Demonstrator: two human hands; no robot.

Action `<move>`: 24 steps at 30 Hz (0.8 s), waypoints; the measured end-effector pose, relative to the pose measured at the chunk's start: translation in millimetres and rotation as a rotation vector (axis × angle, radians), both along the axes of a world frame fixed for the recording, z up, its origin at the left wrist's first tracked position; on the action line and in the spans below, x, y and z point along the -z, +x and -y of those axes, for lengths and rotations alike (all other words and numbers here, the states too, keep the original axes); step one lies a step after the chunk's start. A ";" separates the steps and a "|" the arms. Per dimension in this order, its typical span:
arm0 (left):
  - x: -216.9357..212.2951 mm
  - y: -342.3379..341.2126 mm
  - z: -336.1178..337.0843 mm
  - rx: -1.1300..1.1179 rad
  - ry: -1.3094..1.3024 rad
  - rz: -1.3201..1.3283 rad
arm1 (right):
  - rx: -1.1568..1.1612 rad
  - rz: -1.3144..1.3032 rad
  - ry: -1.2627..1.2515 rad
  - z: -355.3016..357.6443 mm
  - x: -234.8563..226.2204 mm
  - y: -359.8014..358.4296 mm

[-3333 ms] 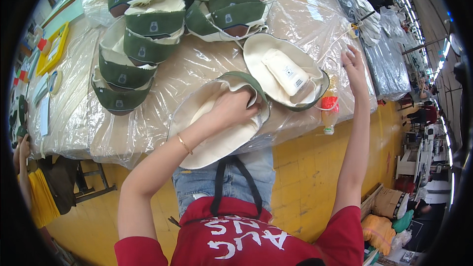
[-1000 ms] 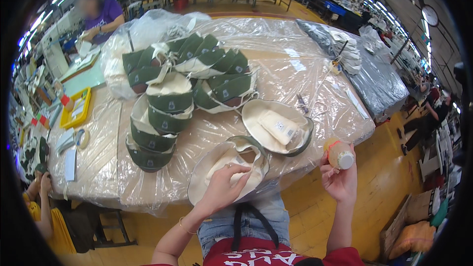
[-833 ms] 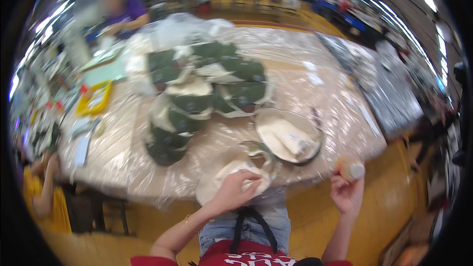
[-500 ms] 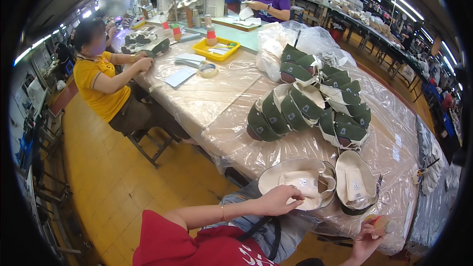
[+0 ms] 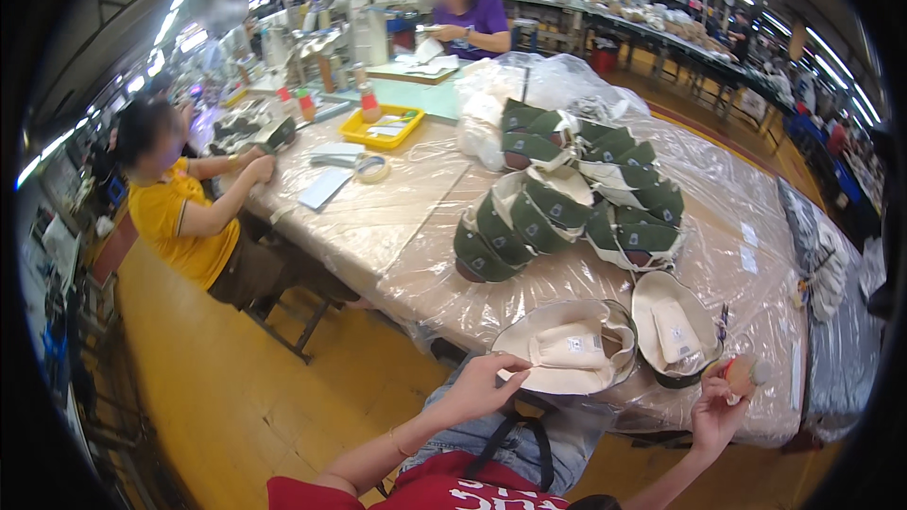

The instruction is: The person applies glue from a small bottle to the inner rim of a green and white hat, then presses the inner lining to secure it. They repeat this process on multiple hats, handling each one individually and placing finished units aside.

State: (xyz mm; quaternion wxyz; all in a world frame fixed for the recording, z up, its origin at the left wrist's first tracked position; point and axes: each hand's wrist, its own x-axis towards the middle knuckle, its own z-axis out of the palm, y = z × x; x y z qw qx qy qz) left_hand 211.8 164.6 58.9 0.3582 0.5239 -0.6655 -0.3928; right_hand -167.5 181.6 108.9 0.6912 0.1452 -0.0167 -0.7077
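A cap (image 5: 518, 335) with a cream lining and a white label inside lies upturned at the table's front edge. At its near left rim, my left hand (image 5: 480, 385) has thumb and fingertips closed on the edge. Just right of it rests a second upturned cap (image 5: 649, 314), dark green outside and cream within. My right hand (image 5: 718, 408) is closed around a small brownish bottle (image 5: 744, 375) with a red band, raised above the table beside the second cap.
Green caps (image 5: 505, 227) lie nested in rows beyond. Behind them sits a clear plastic bag (image 5: 548, 76). A tape roll (image 5: 372, 169) and a yellow tray (image 5: 382, 132) are farther left. A person in yellow (image 5: 179, 203) works at the left edge, another in purple (image 5: 477, 24) at the back.
My left hand has drawn back from inside the first cap to its near left rim. My right hand has lifted slightly with the bottle. The whole view has shifted a little.
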 end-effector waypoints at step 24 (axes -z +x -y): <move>-88.4 -85.2 601.4 0.305 -0.473 0.989 | 0.326 -0.233 0.244 118.9 -11.0 -96.2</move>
